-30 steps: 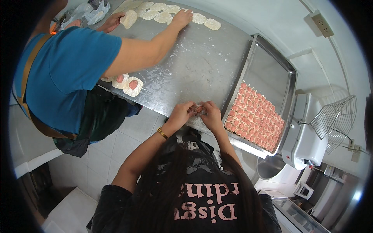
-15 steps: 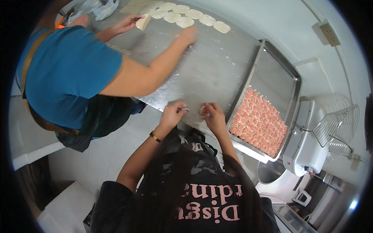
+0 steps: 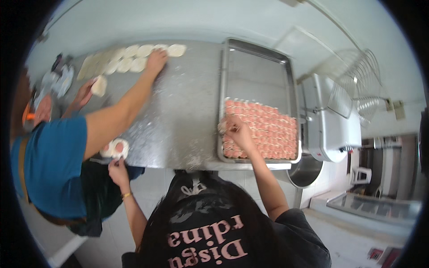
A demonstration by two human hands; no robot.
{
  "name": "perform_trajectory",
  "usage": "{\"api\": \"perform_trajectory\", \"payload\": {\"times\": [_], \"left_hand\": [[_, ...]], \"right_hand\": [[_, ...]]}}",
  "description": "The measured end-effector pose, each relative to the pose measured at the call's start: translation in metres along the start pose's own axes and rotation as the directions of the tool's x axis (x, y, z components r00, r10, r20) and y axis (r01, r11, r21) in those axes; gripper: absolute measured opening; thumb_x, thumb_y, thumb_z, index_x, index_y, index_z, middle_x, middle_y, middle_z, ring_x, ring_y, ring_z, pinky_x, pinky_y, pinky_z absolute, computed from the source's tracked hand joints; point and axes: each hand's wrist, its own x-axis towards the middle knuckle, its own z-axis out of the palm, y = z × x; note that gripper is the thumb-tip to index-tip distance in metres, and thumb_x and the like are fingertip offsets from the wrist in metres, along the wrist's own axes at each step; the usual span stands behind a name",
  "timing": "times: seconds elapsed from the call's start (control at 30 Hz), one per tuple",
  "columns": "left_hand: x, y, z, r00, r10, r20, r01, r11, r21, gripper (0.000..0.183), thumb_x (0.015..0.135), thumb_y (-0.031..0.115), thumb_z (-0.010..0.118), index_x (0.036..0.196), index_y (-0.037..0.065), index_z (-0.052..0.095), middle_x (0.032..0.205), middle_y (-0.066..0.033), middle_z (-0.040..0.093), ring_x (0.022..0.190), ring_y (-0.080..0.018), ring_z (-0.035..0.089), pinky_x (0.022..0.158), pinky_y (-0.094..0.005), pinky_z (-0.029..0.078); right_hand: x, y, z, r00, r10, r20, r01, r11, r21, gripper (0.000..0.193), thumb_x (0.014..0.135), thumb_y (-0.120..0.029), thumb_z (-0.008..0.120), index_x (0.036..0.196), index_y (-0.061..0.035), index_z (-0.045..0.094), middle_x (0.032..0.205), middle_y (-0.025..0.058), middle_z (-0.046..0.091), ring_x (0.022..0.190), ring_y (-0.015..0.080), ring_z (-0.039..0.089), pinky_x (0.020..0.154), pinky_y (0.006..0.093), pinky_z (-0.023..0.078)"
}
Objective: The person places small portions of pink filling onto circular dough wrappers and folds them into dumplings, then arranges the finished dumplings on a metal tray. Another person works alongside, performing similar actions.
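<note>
My right hand (image 3: 239, 132) is over the left side of a metal tray (image 3: 225, 71), its fingers closed around a small filled dumpling (image 3: 222, 127). Rows of open-topped dumplings (image 3: 268, 129) with pink filling pack the tray's near half. Far to the left, my left hand (image 3: 118, 172) pinches the near edge of a round dough wrapper (image 3: 119, 148) topped with pink filling. That wrapper lies at the table's front edge, beside another filled one partly hidden by a co-worker's arm.
A co-worker in a blue shirt (image 3: 49, 152) stands at left, holding a wrapper (image 3: 99, 85) and reaching over rows of flat dough rounds (image 3: 129, 58) on the steel table (image 3: 187, 107). Right of the tray are a white machine (image 3: 330, 120), a wire guard (image 3: 357, 76) and a metal bowl (image 3: 306, 172).
My hands have parted: the right has gone to the tray with the dumpling, the left to a filled wrapper at left. The view has turned right. The co-worker's hand remains by the dough rounds.
</note>
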Motion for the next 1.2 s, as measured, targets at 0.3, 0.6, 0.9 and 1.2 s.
{"api": "perform_trajectory", "payload": {"times": [0.3, 0.6, 0.9, 1.2], "left_hand": [[-0.010, -0.007, 0.015, 0.992, -0.039, 0.122, 0.057, 0.988, -0.146, 0.027, 0.080, 0.022, 0.067, 0.090, -0.003, 0.066, 0.077, -0.0121, 0.067, 0.069, -0.0208, 0.062, 0.068, -0.0328, 0.048], [-0.065, 0.027, 0.020, 0.990, 0.030, 0.139, 0.003, 0.974, -0.226, 0.023, 0.080, 0.014, 0.064, 0.093, -0.004, 0.063, 0.074, -0.0087, 0.064, 0.068, -0.0141, 0.059, 0.066, -0.0298, 0.047], [-0.076, 0.022, 0.039, 0.995, 0.009, 0.102, 0.042, 0.870, -0.491, 0.018, 0.078, 0.008, 0.068, 0.090, -0.004, 0.061, 0.083, -0.0079, 0.062, 0.074, -0.0141, 0.059, 0.071, -0.0285, 0.047], [-0.076, 0.009, 0.043, 0.989, 0.059, 0.135, 0.014, 0.875, -0.484, 0.021, 0.078, 0.008, 0.067, 0.094, -0.003, 0.060, 0.093, -0.0091, 0.062, 0.082, -0.0152, 0.058, 0.076, -0.0294, 0.048]], "right_hand": [[0.059, 0.100, -0.210, 0.925, 0.079, -0.371, -0.249, 0.864, -0.437, 0.039, 0.066, -0.004, 0.068, 0.104, -0.0111, 0.066, 0.083, 0.0112, 0.066, 0.075, 0.0264, 0.065, 0.070, 0.0345, 0.051], [0.071, 0.139, -0.232, 0.985, 0.168, -0.034, -0.157, 0.807, -0.570, 0.034, 0.064, -0.004, 0.064, 0.098, -0.0087, 0.068, 0.083, 0.0118, 0.067, 0.075, 0.0273, 0.065, 0.071, 0.0340, 0.052], [0.061, 0.123, -0.237, 0.976, 0.198, 0.093, -0.122, 0.845, -0.520, 0.035, 0.069, 0.000, 0.056, 0.103, -0.0010, 0.067, 0.082, 0.0123, 0.068, 0.073, 0.0203, 0.067, 0.066, 0.0306, 0.052], [0.061, 0.121, -0.239, 0.974, 0.177, 0.144, -0.055, 0.795, -0.604, 0.035, 0.068, -0.005, 0.057, 0.101, -0.0053, 0.069, 0.092, 0.0191, 0.067, 0.084, 0.0315, 0.066, 0.077, 0.0363, 0.052]]}}
